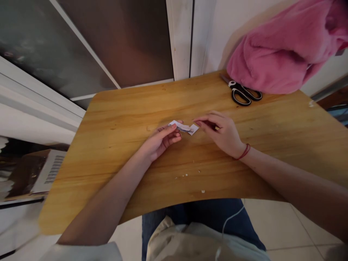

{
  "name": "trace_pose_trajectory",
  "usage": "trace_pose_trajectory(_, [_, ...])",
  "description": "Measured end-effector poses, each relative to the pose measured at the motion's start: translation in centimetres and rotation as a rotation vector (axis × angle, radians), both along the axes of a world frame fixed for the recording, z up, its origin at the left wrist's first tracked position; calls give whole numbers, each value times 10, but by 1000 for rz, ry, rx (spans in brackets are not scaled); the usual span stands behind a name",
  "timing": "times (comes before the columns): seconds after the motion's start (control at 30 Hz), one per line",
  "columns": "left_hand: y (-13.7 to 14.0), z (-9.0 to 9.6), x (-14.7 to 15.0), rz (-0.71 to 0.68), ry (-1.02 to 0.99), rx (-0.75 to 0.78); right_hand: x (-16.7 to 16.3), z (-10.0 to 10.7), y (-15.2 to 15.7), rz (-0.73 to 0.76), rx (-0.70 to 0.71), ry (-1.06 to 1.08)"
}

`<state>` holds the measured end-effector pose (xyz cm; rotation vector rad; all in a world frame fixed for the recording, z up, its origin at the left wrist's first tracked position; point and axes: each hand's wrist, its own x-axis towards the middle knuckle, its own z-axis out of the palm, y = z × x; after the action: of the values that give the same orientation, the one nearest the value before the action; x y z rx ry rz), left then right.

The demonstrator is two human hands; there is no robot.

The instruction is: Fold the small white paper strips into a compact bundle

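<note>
Over wooden table (122, 119), left hand (159, 143) pinches folded paper (184, 127); right hand (222, 132) curled near its end, grip unclear. Hard tug could tear it; loose pinch, drop it.

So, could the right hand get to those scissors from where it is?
Probably yes: nothing seems to stand between the right hand and the black handles of the scissors. The pink fluffy bundle sits close behind them but leaves the handles in view.

No text can be read anywhere. The small folded white paper (184, 127) in the left fingers (175, 139) shows no legible marking.
</note>
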<state>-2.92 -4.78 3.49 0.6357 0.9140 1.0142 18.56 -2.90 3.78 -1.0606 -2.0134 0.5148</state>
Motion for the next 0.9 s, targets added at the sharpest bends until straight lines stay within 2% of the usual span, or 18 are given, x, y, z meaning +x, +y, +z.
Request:
trace_pose_trajectory(0.07, [2, 1, -1, 48, -3, 14, 2, -6, 5, 13, 51, -142])
trace_pose_trajectory(0.13, [4, 2, -2, 113, -18, 26, 4, -11, 9, 99, 130, -405])
trace_pose_trajectory(0.2, [6, 3, -2, 167, -32, 26, 5, -15, 12, 123, 130, -556])
trace_pose_trajectory(0.27, [7, 2, -2, 183, -33, 21, 6, -16, 14, 124, 109, -620])
trace_pose_trajectory(0.47, [3, -1, 0, 106, 12, 59, 9, -14, 21, 134, -3, -534])
trace_pose_trajectory(0.9, [2, -1, 0, 77, 38, 77, 6, -14, 17, 117, -72, -475])
